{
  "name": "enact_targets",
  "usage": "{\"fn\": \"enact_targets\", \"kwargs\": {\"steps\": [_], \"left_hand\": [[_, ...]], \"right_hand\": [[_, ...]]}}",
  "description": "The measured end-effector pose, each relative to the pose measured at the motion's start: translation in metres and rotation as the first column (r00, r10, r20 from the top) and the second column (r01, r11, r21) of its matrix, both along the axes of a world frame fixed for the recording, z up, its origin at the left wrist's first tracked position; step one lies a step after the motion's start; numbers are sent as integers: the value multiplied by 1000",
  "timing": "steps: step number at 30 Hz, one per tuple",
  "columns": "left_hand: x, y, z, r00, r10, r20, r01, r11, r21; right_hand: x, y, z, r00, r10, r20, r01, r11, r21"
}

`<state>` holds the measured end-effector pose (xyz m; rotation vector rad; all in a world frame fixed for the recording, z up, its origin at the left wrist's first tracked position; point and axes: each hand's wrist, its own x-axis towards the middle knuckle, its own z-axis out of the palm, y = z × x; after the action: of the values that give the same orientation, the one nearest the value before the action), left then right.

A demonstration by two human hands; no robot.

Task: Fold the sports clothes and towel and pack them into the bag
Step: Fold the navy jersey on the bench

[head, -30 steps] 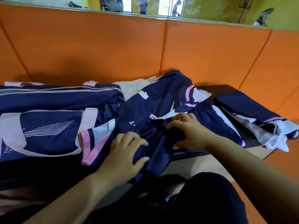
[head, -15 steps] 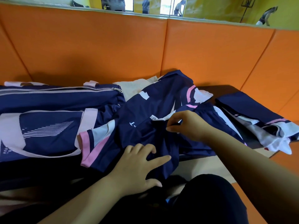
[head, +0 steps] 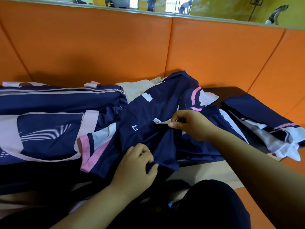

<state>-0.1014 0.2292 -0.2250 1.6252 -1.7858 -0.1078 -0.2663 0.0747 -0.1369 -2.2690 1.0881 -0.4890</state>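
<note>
A navy sports shirt point(head: 158, 103) with pink and white trim lies spread on the bench in the middle. My right hand point(head: 189, 124) pinches the shirt's white collar edge. My left hand point(head: 138, 164) grips the shirt's lower navy hem near the bench's front edge. A navy and pale pink sports bag point(head: 49, 123) lies to the left, its top zip partly open. A cream towel point(head: 137, 87) shows behind the shirt. A folded navy garment point(head: 257, 116) with white and pink parts rests at the right.
Orange padded panels point(head: 115, 47) form the wall behind the bench and wrap round at the right. The dark bench edge point(head: 231, 91) shows at the back right. My dark-clothed knee point(head: 206, 204) sits below the hands. A mirror strip above the pads shows people far off.
My left hand slid down and closed on the shirt's hem instead of lying flat. My right hand lifted from the fabric and pinched the collar edge.
</note>
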Motion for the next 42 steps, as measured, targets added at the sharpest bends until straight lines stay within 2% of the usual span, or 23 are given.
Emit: {"fn": "enact_targets", "kwargs": {"steps": [5, 9, 14, 16, 19, 23, 27, 30, 31, 32, 34, 36, 37, 40, 42], "left_hand": [[12, 4, 19, 970, 141, -198, -131, 989, 63], [26, 7, 34, 842, 350, -411, -234, 922, 308], [49, 0, 42, 721, 496, -484, -144, 790, 597], [54, -2, 43, 713, 515, -476, -113, 754, 647], [58, -1, 43, 773, 484, -409, -135, 757, 640], [50, 2, 45, 902, 372, -221, -235, 850, 471], [44, -6, 47, 940, 282, -192, -213, 924, 317], [51, -16, 42, 918, 354, -178, -291, 907, 304], [54, -19, 42, 910, 390, -138, -334, 889, 314], [58, -20, 41, 913, 408, -31, -377, 868, 324], [65, -19, 39, 898, 369, 241, -423, 874, 240], [71, -18, 35, 859, 262, 439, -304, 952, 25], [74, -18, 35, 848, 202, 489, -209, 977, -41], [93, -26, 32, 812, 32, 583, 60, 989, -138], [107, -34, 38, 719, -78, 691, 247, 957, -149]], "right_hand": [[15, -8, 6, 999, -15, 51, 15, 1000, -18], [32, -20, 5, 998, -42, 39, 43, 999, -18], [47, -33, 4, 994, -102, 43, 93, 981, 170], [45, -36, 5, 997, -71, 21, 63, 966, 251], [42, -40, 2, 997, -79, -8, 79, 968, 238], [45, -42, -12, 980, -179, -82, 183, 982, 41], [53, -36, -22, 959, -210, -190, 186, 973, -138], [53, -35, -23, 936, -226, -271, 166, 960, -226], [52, -36, -22, 929, -234, -288, 172, 959, -224], [51, -38, -22, 922, -243, -300, 182, 959, -216], [51, -39, -22, 911, -259, -320, 193, 956, -222], [53, -37, -24, 902, -266, -341, 175, 946, -274], [54, -35, -26, 899, -269, -345, 160, 936, -314], [54, -27, -33, 931, -272, -245, 117, 856, -504], [50, -18, -39, 971, -222, -90, 117, 766, -632]]}}
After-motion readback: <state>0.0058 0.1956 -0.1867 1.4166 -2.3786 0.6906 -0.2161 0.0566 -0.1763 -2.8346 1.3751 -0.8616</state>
